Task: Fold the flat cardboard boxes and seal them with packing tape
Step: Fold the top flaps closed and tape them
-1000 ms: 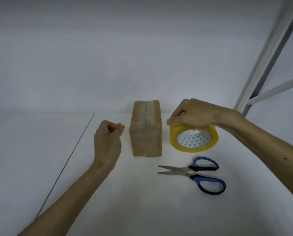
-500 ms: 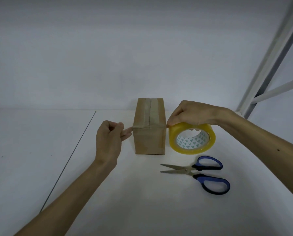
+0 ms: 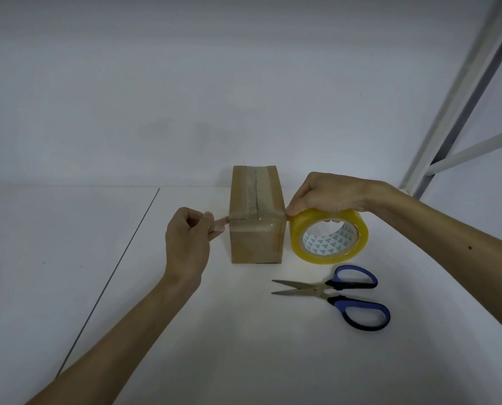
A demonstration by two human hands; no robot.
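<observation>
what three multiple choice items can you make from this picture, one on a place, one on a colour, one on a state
1. Where do the scissors lie?
A. on a shelf
B. on the table, nearer the camera than the tape roll
C. on the floor

2. What colour are the scissor handles?
A. red
B. blue and black
C. green

3. What is the right hand doing?
A. lying flat
B. hanging idle
C. gripping the tape roll beside the cardboard box

Answers:
1 B, they lie flat on the white surface, below the roll in the view.
2 B, both loops are blue edged with black.
3 C, its fingers curl over the roll, while the left hand pinches the tape end at the box's other side.
</observation>
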